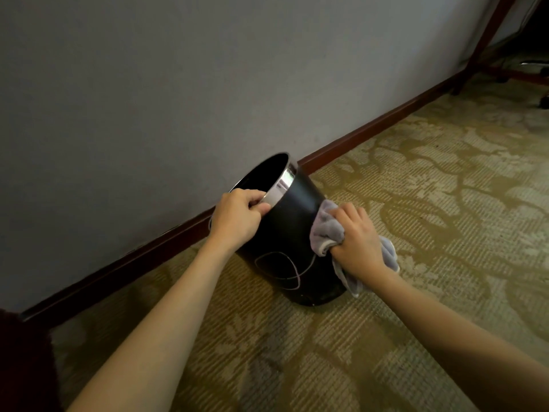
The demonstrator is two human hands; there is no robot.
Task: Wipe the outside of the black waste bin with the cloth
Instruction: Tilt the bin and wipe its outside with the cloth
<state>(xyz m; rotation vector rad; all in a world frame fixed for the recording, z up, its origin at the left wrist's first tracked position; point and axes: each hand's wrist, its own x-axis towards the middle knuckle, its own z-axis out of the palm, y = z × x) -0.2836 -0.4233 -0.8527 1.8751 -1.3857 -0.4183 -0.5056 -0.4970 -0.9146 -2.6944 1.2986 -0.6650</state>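
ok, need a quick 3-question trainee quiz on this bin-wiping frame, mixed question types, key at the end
1. True or false: the round black waste bin with the shiny metal rim stands on the patterned green carpet, close to the grey wall.
2. Which hand presses the crumpled pale grey cloth against the bin's side? A) left hand B) right hand C) neither
3. Fill in: the left hand grips the bin at its ____.

Key
1. True. It sits near the dark red skirting board.
2. B. The right hand clutches the cloth on the bin's right side.
3. Rim: the fingers curl over the top edge, the thumb lies outside.
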